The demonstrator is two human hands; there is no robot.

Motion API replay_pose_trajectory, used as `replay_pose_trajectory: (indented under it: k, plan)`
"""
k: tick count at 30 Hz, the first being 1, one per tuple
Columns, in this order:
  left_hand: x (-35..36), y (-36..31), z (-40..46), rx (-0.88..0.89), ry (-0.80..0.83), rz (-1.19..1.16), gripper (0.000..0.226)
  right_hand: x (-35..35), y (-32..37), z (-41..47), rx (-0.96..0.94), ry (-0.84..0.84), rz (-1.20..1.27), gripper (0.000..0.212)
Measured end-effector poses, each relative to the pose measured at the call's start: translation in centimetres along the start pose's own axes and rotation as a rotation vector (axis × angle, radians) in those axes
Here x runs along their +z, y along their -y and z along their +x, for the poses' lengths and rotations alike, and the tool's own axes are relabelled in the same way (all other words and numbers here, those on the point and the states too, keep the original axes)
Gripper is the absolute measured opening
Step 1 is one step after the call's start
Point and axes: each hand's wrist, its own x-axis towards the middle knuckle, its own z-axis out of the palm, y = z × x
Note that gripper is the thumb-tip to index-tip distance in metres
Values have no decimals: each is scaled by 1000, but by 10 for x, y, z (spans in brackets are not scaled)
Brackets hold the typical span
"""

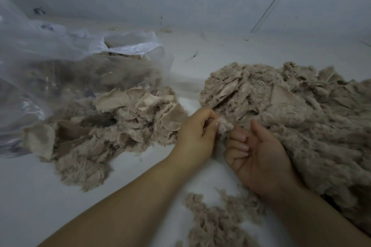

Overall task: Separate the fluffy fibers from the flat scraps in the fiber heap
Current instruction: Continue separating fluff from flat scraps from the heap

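No text, label, brand, number or sign can be read anywhere. The plastic bag (60,62) shows only dark blurred patches, too smeared to tell whether they are print.

2 bare forearms, no sleeves, watch or rings; left hand (193,136) and right hand (259,158) ungloved, with short, plain fingernails.
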Motion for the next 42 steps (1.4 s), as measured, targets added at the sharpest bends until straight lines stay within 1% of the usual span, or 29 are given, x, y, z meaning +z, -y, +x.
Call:
replay_pose_trajectory:
  k: [2, 4, 6, 8, 12, 15, 20, 23, 26, 28, 30, 31, 33, 35, 38, 40, 42]
  plan:
    - [0, -4, -3, 30, -14, -25, 16, 1, 0, 0, 3, 4, -23, 40]
    - [-1, -5, -3, 11, -30, -74, 21, 1, -2, 1, -12, -20, -59, 37]
    - [-2, -8, -3, -26, -68, -121, 24, 0, -4, 1, -26, -55, -106, 45]
    - [-2, -10, -4, -24, -109, -142, 27, -1, -4, 1, -35, -70, -123, 50]
    - [-5, -11, -6, 44, -196, -114, 15, 0, -4, 0, -45, -78, -92, 46]
    - [-8, -11, -6, 91, -258, -101, 18, 0, -4, 0, -32, -63, -116, 46]
    - [-8, -11, -7, 89, -256, -138, 24, 1, -6, 0, -86, -90, -91, 48]
    - [-11, -12, -6, 109, -284, -133, 27, 2, -6, 1, -95, -125, -91, 51]
    - [-13, -12, -5, 76, -294, -170, 27, 1, -7, 2, -93, -140, -114, 45]
    - [-13, -11, -6, -6, -256, -201, 29, 1, -8, 2, -103, -116, -138, 39]
    - [-11, -11, -8, -88, -204, -275, 28, 0, -9, 2, -126, -66, -186, 46]
    - [-10, -12, -8, -110, -198, -293, 28, 0, -10, 2, -143, -35, -219, 51]
    - [-10, -12, -7, -145, -213, -289, 31, -1, -11, 1, -172, 23, -279, 52]
    - [-11, -13, -5, -160, -247, -265, 32, -1, -12, 1, -192, 30, -294, 52]
    - [-13, -15, -4, -112, -279, -191, 32, -2, -13, 3, -199, -6, -266, 59]
    - [-12, -16, -6, -128, -229, -219, 31, -1, -12, 4, -186, -12, -272, 61]
    - [-11, -15, -6, -166, -178, -256, 30, -1, -12, 3, -168, 12, -277, 56]
